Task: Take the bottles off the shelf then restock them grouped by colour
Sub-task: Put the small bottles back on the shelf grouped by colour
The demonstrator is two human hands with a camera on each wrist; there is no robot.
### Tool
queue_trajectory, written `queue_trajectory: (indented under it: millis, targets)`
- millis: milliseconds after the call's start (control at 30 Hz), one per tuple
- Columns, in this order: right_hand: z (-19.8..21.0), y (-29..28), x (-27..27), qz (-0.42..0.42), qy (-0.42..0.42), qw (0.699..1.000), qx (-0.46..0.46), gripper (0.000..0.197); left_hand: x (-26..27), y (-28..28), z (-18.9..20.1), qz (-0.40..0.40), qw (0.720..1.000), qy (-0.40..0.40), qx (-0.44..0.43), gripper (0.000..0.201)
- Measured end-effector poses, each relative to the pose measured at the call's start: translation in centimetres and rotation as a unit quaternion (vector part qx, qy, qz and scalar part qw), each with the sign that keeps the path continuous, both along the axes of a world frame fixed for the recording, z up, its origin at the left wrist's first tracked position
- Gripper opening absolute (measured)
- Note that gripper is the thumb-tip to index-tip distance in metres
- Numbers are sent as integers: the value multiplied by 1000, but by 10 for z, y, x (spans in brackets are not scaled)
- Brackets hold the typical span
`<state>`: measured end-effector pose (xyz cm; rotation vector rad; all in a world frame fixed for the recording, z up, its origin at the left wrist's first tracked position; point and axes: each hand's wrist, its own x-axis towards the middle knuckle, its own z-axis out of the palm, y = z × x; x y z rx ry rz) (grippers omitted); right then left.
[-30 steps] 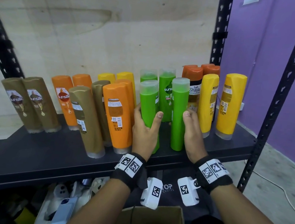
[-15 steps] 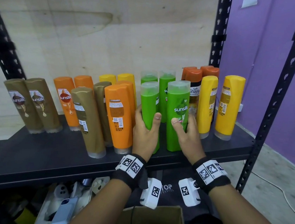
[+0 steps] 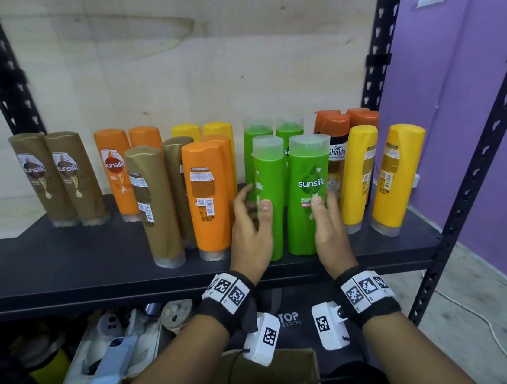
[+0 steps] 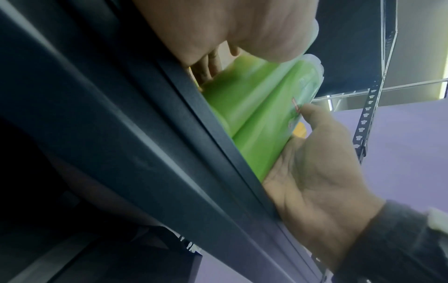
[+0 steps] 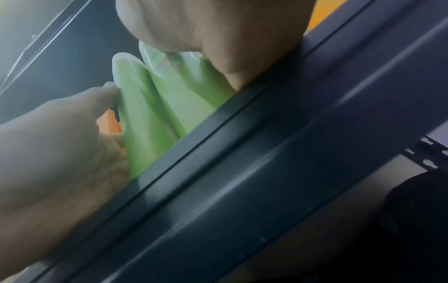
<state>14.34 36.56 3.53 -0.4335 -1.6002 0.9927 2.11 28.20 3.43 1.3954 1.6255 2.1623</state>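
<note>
From the head view, two green bottles stand side by side at the front of the black shelf [image 3: 49,250], each with a hand on it. The left hand [image 3: 253,226] wraps round the left green bottle [image 3: 269,193], thumb on its front. The right hand [image 3: 331,232] clasps the right green bottle [image 3: 304,194], the one showing its Sunsilk label. Brown bottles [image 3: 58,176] stand at the left, orange bottles [image 3: 206,196] next, yellow bottles [image 3: 397,179] at the right.

From the left wrist, both green bottles rise past the shelf edge, the right hand's thumb [image 4: 312,113] on the nearer one.

From the right wrist, the left hand's thumb [image 5: 106,95] presses the far bottle's side
</note>
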Motion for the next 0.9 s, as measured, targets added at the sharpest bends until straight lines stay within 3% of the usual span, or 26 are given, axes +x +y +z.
queue_trajectory:
  millis: [100, 233, 433, 700, 900]
  targets:
    - [-2, 1, 0, -1, 9, 1000, -4, 30, 0, -2, 0, -7, 1000, 21, -16, 69]
    - [-2, 2, 0, -8, 6, 1000, 7, 36, -4, -1, 1, -16, 998, 48, -44, 72]
    - [-1, 0, 1, -23, -1, 1000, 9, 37, -1, -4, 0, 2, 999, 24, -49, 48]
    - [-1, -3, 0, -52, -5, 999, 11, 47, 2, -5, 0, 21, 998, 8, -58, 56]
    - [3, -10, -2, -67, -10, 997, 23, 37, 4, -10, 4, 29, 996, 12, -80, 55]
